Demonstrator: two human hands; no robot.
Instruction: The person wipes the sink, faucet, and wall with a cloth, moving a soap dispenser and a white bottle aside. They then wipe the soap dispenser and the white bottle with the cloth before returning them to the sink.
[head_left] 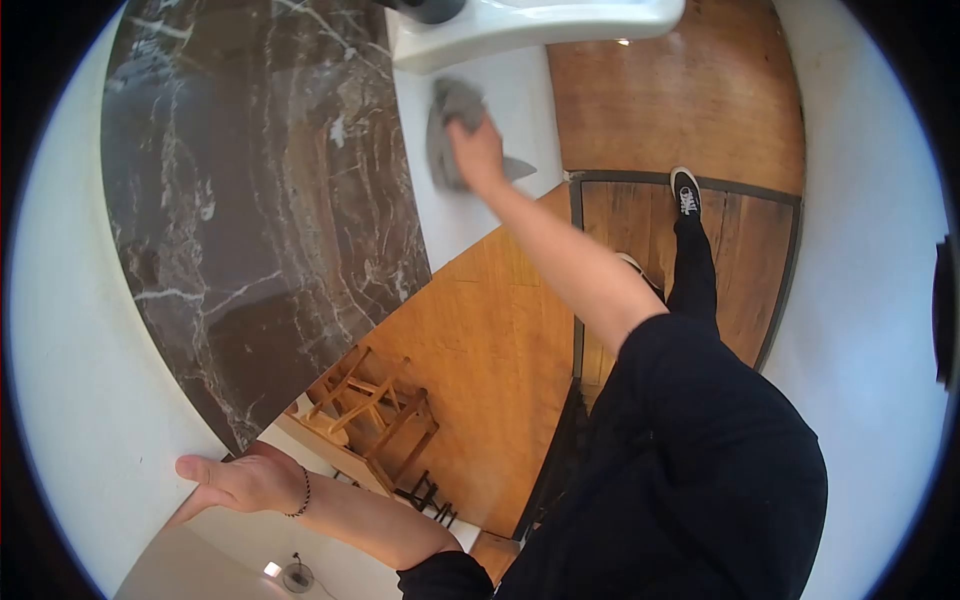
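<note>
My right hand (476,152) is closed on a grey cloth (450,115). It presses the cloth against the white panel (520,110) beside the dark marble counter (270,190); hand and cloth are slightly blurred. Down at the lower left, my left hand (245,482) grips the edge of the white wall (70,330) near the counter's corner. Its thumb lies on the wall face, while some fingers are partly hidden. A dark braided bracelet (303,492) circles that wrist.
A white basin (540,22) juts out above the panel. Wooden stools (385,405) stand on a lower wooden floor (480,340). My shoe (685,190) rests on a dark-edged wooden landing (740,235), with a white wall (850,250) at the right.
</note>
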